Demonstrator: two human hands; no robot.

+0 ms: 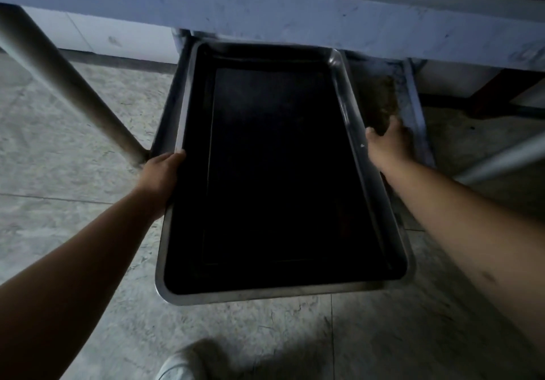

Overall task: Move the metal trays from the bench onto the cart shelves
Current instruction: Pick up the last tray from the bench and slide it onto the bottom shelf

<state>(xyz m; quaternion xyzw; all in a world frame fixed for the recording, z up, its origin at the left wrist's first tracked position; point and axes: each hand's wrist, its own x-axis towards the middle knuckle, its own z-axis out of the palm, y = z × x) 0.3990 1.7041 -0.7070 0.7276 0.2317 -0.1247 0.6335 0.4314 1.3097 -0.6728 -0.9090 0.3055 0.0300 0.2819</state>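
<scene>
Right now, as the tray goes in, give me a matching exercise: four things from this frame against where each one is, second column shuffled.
Things:
1. left hand
2. right hand
3. metal tray
4. white shoe

Places:
A. on the floor at the bottom edge of the view
B. gripping the tray's right rim
C. held out between both hands, far end under the pale shelf
D. gripping the tray's left rim

Pairs: 1-D, 2-B, 3-C, 4-A

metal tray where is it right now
In the head view the metal tray sits mid-frame, held by its long edges between the left hand and right hand, its far end under the pale shelf edge.
</scene>
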